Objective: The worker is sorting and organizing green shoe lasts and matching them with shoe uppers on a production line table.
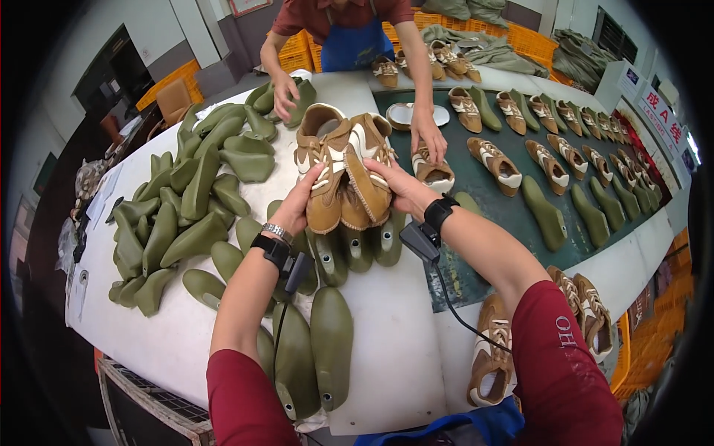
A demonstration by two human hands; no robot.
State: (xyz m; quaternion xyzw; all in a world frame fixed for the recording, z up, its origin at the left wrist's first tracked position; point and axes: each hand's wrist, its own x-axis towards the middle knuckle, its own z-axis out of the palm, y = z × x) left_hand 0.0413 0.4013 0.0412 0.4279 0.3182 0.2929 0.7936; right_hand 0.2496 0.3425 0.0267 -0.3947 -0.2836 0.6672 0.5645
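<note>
A cluster of brown suede sneakers [348,175] with cream stripes and laces is squeezed between my two hands above the middle of the table. My left hand [296,199] grips its left side, thumb on the uppers. On the other side, my right hand [401,186] is closed against the right-hand shoe. Directly below the cluster, green shoe lasts [327,260] lie side by side, their far ends hidden by the shoes. Nearer to me, a long green last [331,338] rests between my forearms. A brown sneaker [491,349] lies beneath my right forearm.
A heap of green lasts [197,178] covers the table's left part. To the right, a dark green belt [498,160] carries rows of sneakers and lasts. Across the table, a co-worker's hand [428,134] touches a sneaker [433,171]; the other hand [285,97] is over lasts.
</note>
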